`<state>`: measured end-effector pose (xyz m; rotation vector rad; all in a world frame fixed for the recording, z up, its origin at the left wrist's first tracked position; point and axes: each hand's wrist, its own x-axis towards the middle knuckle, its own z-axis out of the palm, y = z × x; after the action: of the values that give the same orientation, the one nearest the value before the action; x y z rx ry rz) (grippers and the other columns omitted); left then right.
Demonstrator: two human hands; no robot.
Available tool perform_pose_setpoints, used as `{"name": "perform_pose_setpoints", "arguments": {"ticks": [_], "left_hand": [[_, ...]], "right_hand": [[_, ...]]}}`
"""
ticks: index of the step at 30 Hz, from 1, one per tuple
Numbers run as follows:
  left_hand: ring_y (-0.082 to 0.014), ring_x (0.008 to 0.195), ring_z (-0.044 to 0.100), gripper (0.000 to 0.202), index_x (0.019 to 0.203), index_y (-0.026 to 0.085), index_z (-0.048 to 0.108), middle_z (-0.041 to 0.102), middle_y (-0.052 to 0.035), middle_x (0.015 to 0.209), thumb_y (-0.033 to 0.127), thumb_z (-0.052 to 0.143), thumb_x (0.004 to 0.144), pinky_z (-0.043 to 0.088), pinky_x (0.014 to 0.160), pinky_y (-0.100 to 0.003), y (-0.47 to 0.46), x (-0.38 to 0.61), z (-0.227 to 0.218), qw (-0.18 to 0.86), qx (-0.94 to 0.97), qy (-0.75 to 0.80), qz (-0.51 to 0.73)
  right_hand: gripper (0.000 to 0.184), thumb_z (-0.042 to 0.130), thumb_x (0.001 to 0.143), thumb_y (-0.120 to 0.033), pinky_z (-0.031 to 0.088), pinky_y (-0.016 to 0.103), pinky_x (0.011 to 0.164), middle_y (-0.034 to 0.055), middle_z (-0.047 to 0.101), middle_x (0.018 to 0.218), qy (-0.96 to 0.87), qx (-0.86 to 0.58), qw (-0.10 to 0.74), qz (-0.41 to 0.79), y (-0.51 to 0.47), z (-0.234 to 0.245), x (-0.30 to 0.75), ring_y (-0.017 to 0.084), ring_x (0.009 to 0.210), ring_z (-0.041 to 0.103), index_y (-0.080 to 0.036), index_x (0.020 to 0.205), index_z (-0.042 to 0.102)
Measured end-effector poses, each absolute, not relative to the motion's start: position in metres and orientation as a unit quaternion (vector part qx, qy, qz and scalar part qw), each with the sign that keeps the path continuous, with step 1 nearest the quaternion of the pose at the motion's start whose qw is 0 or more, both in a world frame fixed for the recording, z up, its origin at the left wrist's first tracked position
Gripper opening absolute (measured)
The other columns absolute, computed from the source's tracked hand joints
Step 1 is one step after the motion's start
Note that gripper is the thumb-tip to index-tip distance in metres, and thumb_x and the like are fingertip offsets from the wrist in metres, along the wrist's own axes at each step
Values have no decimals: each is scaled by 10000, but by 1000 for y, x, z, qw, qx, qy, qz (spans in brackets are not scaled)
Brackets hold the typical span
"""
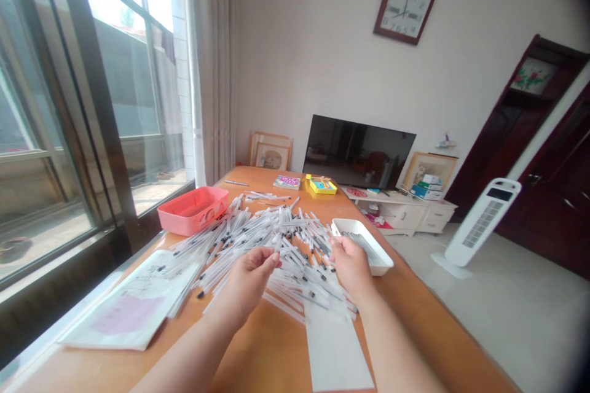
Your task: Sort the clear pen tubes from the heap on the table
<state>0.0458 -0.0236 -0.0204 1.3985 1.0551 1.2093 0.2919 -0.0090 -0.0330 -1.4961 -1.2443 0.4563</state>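
A large loose heap of clear pen barrels (249,239), many with black ends, covers the middle of the table. My left hand (251,276) is over the near side of the heap, thumb and fingers pinched together; whatever is between the fingertips is too small or blurred to make out. To its right, my right hand (353,264) is closed beside the white tray (386,263), its fingers curled at the tray's near left side. Inside the tray lie thin grey sticks (364,245) that look like pen refills. What my right fingers hold is hidden.
A red plastic box (182,221) stands left of the heap. Papers (129,307) lie at the near left, and a white strip (338,344) lies between my forearms. A colourful booklet (286,182) and a yellow box (321,185) are at the table's far end.
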Motion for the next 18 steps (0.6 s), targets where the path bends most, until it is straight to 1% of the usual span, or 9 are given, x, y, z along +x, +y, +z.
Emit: {"name": "perform_pose_setpoints", "arguments": {"ticks": [3,7,10,13,18], "left_hand": [[-175,738,575,365,911,179,685,725,-62,858,526,674,799,403,671,-273,-23,43,-18,524,528,452,492],[-181,789,600,377,915,176,672,730,-69,899,528,691,781,412,693,-281,-23,41,-15,551,496,453,495],[-185,827,618,380,927,177,671,735,-77,925,519,718,767,427,716,-287,-22,40,-15,570,476,449,498],[-176,822,627,365,909,178,661,734,-73,915,502,741,761,436,722,-284,-20,40,-18,591,455,436,504],[-158,793,617,351,914,178,645,723,-66,914,485,745,776,434,705,-267,-18,40,-21,610,438,423,508]], "right_hand": [[282,523,861,-394,417,271,615,18,672,667,-548,-665,483,157,-2,-43,300,199,655,603,-196,906,718],[213,552,834,-309,392,264,619,37,710,724,-582,-714,373,111,-1,-50,302,196,688,620,-212,870,738],[173,577,835,-290,369,268,622,45,709,715,-600,-729,318,89,-3,-52,301,197,698,618,-220,810,734],[166,586,846,-285,344,272,616,48,713,725,-606,-734,294,87,-3,-51,297,197,710,617,-228,800,735],[186,605,866,-362,298,279,597,49,726,794,-616,-740,260,71,-1,-51,285,188,729,614,-245,815,739]]}}
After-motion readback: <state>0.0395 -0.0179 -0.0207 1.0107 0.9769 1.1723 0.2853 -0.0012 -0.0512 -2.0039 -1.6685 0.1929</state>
